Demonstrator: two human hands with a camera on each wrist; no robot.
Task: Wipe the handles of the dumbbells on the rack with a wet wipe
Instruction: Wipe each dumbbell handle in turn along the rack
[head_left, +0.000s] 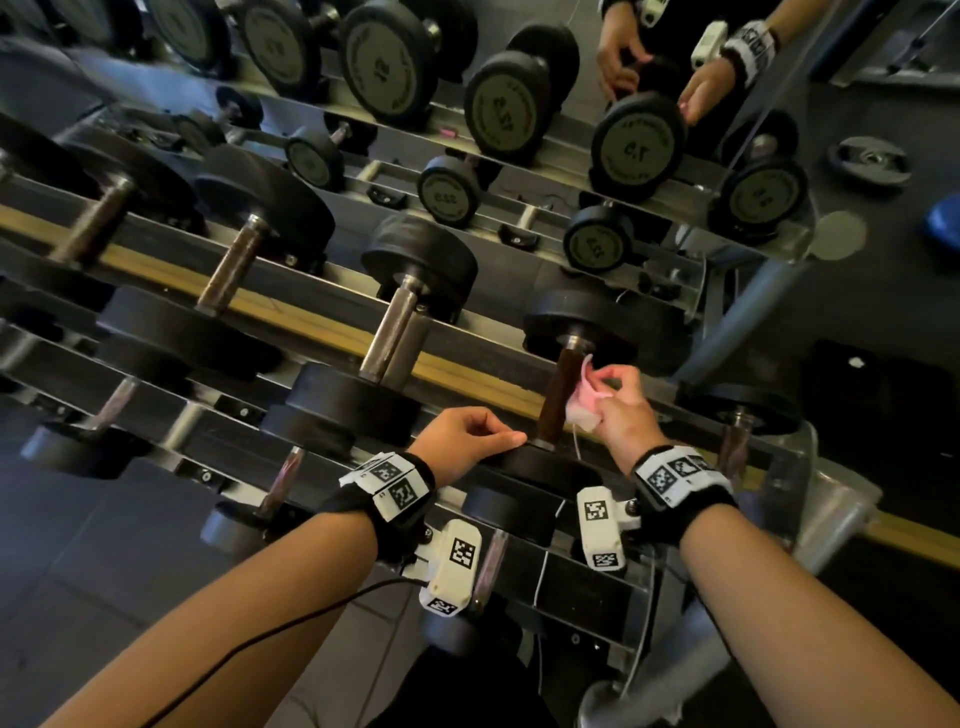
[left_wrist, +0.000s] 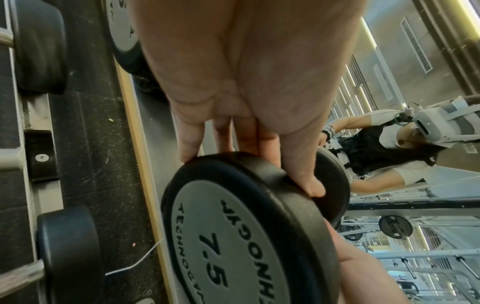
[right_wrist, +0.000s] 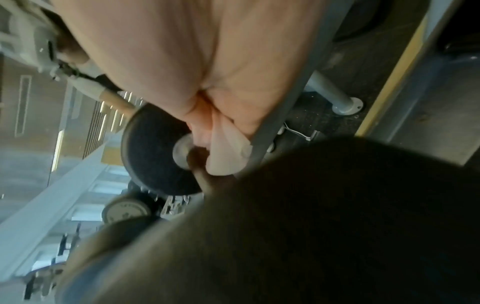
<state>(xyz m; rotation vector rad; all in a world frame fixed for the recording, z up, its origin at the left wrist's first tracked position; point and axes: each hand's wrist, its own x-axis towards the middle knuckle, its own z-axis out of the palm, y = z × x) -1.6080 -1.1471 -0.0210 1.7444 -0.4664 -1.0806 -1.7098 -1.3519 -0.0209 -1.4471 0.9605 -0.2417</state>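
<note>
The rightmost dumbbell on the top tier has a dark brown handle (head_left: 556, 400) (right_wrist: 200, 170) between black heads. My right hand (head_left: 618, 400) (right_wrist: 207, 61) pinches a crumpled pinkish-white wet wipe (head_left: 584, 397) (right_wrist: 226, 148) and holds it against the right side of that handle, near the far head (right_wrist: 153, 156). My left hand (head_left: 467, 436) (left_wrist: 285, 164) holds the near head marked 7.5 (head_left: 545, 467) (left_wrist: 221, 236). Its fingers lie over the rim and the thumb is on the other side.
More dumbbells (head_left: 395, 332) (head_left: 234, 265) lie side by side to the left on the slanted rack (head_left: 311, 317). Smaller ones (head_left: 283, 483) sit on the tier below, one (head_left: 737, 431) at the right. A mirror (head_left: 571, 130) behind reflects the rack and my hands.
</note>
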